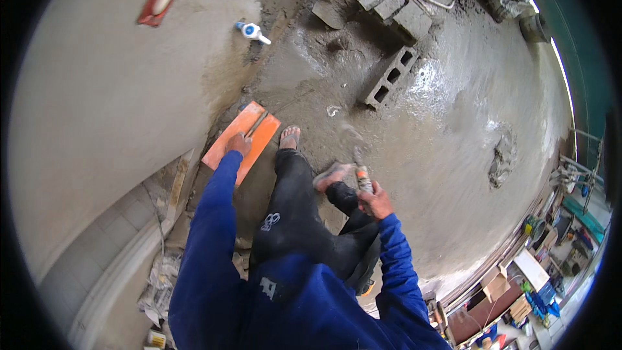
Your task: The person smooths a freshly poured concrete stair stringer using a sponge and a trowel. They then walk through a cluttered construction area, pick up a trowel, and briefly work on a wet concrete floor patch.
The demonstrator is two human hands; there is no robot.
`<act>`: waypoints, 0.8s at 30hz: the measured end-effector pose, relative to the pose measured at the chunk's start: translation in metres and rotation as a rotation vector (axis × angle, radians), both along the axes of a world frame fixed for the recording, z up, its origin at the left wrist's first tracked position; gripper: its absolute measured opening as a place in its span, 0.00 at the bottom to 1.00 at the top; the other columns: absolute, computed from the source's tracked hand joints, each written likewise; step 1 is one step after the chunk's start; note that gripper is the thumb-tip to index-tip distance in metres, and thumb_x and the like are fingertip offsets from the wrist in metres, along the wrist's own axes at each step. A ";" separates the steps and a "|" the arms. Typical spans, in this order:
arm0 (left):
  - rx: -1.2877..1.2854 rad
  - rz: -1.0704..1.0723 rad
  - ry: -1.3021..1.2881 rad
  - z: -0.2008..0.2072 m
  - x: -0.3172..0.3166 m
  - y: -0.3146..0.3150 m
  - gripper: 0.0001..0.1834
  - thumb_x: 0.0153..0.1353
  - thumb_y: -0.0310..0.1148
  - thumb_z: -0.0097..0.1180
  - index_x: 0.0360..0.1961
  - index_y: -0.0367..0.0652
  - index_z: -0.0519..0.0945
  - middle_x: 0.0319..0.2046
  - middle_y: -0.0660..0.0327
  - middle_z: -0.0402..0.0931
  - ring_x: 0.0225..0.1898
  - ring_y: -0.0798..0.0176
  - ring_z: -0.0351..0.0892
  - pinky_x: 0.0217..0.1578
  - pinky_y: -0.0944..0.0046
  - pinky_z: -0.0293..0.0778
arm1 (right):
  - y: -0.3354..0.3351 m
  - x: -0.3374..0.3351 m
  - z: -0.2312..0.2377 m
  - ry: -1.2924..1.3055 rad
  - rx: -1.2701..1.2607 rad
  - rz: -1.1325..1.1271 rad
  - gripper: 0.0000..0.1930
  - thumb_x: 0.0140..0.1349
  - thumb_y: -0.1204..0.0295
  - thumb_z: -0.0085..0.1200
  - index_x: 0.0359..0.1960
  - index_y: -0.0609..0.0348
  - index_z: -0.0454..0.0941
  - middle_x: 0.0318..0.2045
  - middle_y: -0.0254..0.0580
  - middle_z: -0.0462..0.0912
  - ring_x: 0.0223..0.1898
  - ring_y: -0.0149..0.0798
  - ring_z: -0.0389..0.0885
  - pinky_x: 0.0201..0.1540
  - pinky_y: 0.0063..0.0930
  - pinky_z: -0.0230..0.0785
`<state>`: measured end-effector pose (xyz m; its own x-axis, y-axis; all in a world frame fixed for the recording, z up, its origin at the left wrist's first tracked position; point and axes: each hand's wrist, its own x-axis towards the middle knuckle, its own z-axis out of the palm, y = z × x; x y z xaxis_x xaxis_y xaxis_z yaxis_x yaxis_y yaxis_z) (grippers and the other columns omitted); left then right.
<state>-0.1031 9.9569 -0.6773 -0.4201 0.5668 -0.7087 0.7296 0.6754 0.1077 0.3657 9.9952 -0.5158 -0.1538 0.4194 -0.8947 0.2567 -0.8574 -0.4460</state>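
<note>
My left hand (238,144) is closed round the handle of an orange plastering float (262,135), its flat board close to the wall's foot on my left. In my right hand (376,203) is a trowel (363,179) with an orange and whitish handle. The trowel's blade reaches forward over the wet grey floor (447,136) and is blurred. Between the two tools are my bare, mortar-smeared feet (290,136). Past them lies a hollow concrete block (387,84) on its side.
A shovel (330,13) rests near stacked blocks (391,5) ahead. On the left wall (110,84) are a red float (150,16) and a white-and-blue tap (251,31). A bucket (534,28) stands far right. Boards and boxes (495,285) clutter the lower right.
</note>
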 end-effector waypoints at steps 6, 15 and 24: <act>0.058 -0.008 -0.003 -0.161 -0.031 0.069 0.28 0.58 0.44 0.54 0.56 0.37 0.73 0.49 0.40 0.75 0.52 0.42 0.75 0.52 0.51 0.71 | 0.040 -0.123 -0.227 0.002 0.127 -0.013 0.22 0.49 0.70 0.61 0.44 0.69 0.71 0.23 0.42 0.78 0.15 0.30 0.75 0.16 0.26 0.66; 0.054 0.089 0.104 -0.324 -0.057 -0.004 0.27 0.59 0.45 0.55 0.52 0.36 0.75 0.48 0.43 0.76 0.50 0.44 0.76 0.51 0.52 0.71 | 0.118 -0.237 -0.434 0.264 0.072 -0.305 0.19 0.48 0.72 0.59 0.40 0.67 0.70 0.21 0.39 0.76 0.13 0.31 0.74 0.13 0.27 0.65; 0.450 0.216 -0.077 -0.281 -0.064 0.023 0.24 0.59 0.44 0.55 0.49 0.36 0.77 0.45 0.46 0.78 0.47 0.47 0.77 0.48 0.51 0.71 | 0.176 -0.289 -0.485 0.200 0.213 -0.121 0.20 0.48 0.71 0.60 0.42 0.67 0.68 0.24 0.42 0.76 0.17 0.34 0.75 0.13 0.28 0.70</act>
<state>-0.1673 9.9794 -0.9579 -0.5178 0.7292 -0.4474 0.5567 0.6842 0.4710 0.0771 10.1707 -1.0010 -0.2555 0.6201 -0.7418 0.0469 -0.7584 -0.6501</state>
